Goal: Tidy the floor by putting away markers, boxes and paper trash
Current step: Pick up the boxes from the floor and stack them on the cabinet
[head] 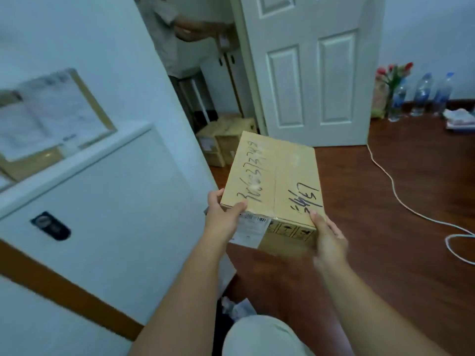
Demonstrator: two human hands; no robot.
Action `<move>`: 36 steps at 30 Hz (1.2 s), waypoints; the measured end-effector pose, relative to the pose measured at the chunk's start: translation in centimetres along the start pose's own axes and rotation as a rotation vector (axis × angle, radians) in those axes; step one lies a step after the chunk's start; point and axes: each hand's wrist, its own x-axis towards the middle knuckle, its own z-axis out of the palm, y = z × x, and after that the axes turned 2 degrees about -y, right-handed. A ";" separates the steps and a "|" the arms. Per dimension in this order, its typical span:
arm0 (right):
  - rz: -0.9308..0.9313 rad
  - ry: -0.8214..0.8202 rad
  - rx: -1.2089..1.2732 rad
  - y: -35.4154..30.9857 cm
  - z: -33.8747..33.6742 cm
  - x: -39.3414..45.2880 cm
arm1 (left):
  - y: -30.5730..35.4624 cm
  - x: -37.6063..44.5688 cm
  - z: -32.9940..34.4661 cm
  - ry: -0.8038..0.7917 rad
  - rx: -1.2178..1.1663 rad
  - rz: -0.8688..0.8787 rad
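Observation:
A sealed brown cardboard box [275, 181] with black handwriting on top and a white shipping label on its near side is held above the wooden floor. My left hand [223, 214] grips its near left corner, thumb on top. My right hand [327, 237] grips the near right corner, slightly blurred. Crumpled paper trash [235, 308] lies on the floor near my knee. Several more cardboard boxes [223, 141] are stacked on the floor by the doorway.
A white fridge or cabinet [102, 201] fills the left. A white panelled door [316, 73] stands open ahead, with another person in the doorway [177, 34]. A white cable [401, 199] snakes over the floor at right. Water bottles [421, 95] and flowers line the far wall.

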 end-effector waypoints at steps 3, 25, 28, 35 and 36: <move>-0.056 -0.166 0.072 -1.8 6.1 -3.0 | 4.4 -1.2 -4.5 0.104 -0.100 0.138; -0.100 -1.181 0.240 5.3 31.4 -35.5 | 17.3 -23.8 -38.9 0.846 -0.239 0.785; -0.034 -1.270 0.224 8.3 33.9 -39.9 | 17.1 -27.1 -42.9 0.958 -0.237 0.795; -0.118 -1.634 0.023 13.7 39.3 -47.4 | 17.4 -32.3 -51.8 1.170 -0.187 0.746; -0.164 -1.683 -0.020 14.2 40.1 -48.0 | 17.7 -32.7 -52.8 1.192 -0.165 0.722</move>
